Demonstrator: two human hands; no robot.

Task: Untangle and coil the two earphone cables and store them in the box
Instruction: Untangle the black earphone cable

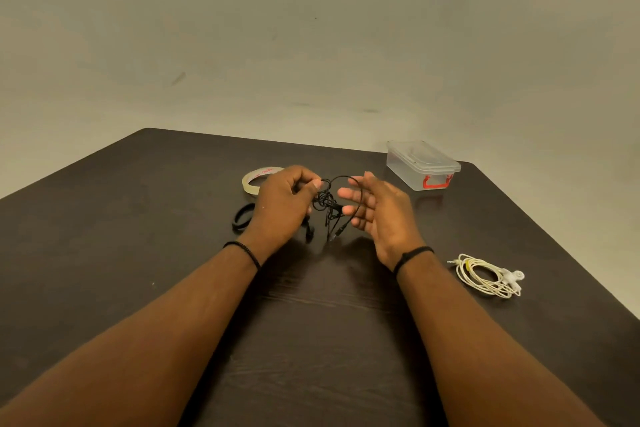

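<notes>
A dark wooden table (138, 253) carries everything here. Farthest left lies a small black band (241, 217), and just behind it a roll of clear tape (254, 180), lying flat and partly hidden by the left hand (282, 204). That hand is raised above the table with its fingers curled, pinching the top of a tangled black earphone cable (327, 204); loops bunch beside the thumb and loose ends with a plug hang down toward the table. Just to the right, the right hand (375, 211) faces it with fingers straight and spread, and one long loop of the black cable runs across its fingertips. Each wrist wears a thin black bracelet. Beyond the right hand, near the far edge, stands a clear plastic box (420, 166) with its lid on and a red latch. Nearer and farther right, well apart from the hands, a white earphone cable (485, 276) lies coiled on the table
</notes>
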